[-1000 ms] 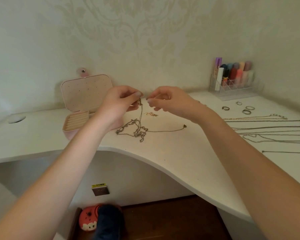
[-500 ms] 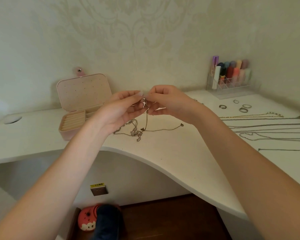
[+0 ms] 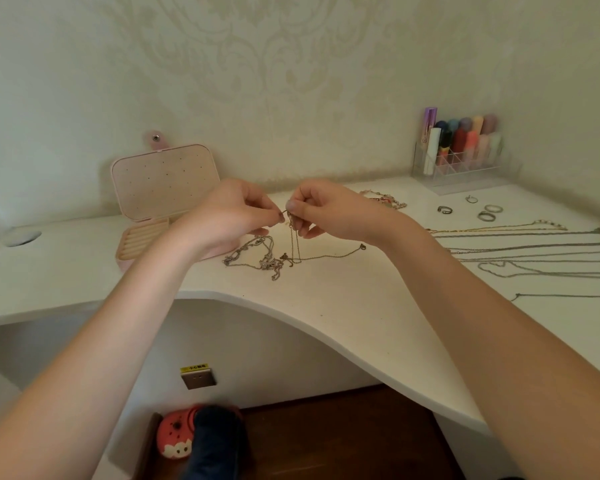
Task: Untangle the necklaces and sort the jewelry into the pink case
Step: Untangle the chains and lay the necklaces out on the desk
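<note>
2 hands, the left hand and right hand, each pinched the tangled necklaces just above the desk, beside 1 open pink case, with 4 rings lying farther right.

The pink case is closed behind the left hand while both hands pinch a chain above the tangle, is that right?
Not quite. The head view shows the pink case open, lid propped upright. The rest holds: it sits behind the left hand, and the right hand joins it pinching a chain above the tangle.
</note>
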`<state>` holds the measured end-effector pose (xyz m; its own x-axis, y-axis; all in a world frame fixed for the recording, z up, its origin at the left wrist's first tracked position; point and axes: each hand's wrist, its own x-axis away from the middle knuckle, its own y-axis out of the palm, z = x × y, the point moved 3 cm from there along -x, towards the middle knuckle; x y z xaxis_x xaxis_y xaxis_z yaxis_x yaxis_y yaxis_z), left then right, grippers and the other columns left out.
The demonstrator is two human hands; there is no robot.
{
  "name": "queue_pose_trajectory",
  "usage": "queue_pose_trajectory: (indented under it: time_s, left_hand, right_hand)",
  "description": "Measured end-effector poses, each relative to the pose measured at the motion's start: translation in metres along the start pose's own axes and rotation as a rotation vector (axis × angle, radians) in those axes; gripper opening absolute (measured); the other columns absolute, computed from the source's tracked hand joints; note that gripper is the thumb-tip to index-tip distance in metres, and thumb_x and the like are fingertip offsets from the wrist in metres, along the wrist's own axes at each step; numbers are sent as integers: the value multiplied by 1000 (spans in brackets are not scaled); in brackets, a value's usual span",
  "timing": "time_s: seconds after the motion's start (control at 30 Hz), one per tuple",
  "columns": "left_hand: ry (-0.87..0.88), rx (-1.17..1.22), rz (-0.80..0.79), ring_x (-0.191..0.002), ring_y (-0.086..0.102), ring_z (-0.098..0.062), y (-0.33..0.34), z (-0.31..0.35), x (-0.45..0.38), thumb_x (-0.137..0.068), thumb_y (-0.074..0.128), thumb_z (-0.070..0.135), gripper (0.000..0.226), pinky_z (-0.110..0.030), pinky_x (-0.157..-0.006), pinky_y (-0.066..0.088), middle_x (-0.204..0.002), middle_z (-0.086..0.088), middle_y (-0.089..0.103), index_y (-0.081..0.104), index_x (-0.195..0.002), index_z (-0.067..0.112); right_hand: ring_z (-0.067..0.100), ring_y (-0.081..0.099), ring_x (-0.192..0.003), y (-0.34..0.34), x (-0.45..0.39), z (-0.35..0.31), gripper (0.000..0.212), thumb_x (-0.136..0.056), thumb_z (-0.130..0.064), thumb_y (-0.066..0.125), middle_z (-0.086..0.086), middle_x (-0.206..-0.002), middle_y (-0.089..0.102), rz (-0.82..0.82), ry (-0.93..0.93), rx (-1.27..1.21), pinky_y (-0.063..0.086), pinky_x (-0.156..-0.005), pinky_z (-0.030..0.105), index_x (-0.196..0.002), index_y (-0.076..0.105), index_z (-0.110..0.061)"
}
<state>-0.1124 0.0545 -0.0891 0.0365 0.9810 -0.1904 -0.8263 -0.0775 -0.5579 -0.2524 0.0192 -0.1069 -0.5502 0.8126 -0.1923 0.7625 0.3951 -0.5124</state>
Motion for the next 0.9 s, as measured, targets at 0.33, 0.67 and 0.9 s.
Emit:
queue_pose_trajectory:
  time_s: [0.33, 0.67, 0.9]
  left_hand:
    - [-76, 51, 12, -71, 65, -15, 1, 6, 1, -87, 52, 5, 14, -24, -74, 54, -76, -9, 64, 62, -77, 4]
    - [-295, 549, -76, -72, 72, -25, 28, -7, 2, -101, 31, 17, 25, -36, -79, 55, -70, -13, 70, 52, -93, 5]
    - [-159, 566, -59, -48, 44, -7, 18, -8, -1, -94, 53, 13, 16, -16, -43, 34, -62, -1, 51, 55, -78, 11]
  right_hand:
    - [10, 55, -64, 2, 2, -4, 22, -102, -23, 35, 0, -75, 56, -82, 14, 18, 52, -67, 23, -89, 48, -10]
    - [-4, 46, -53, -6, 0, -6, 13, -97, -20, 49, -7, -72, 52, 103, -100, 169, 34, -49, 7, -87, 51, -12]
    - [7, 50, -61, -8, 3, -7, 19, -101, -21, 40, -5, -76, 57, 70, -25, -2, 40, -55, 19, -84, 47, -16]
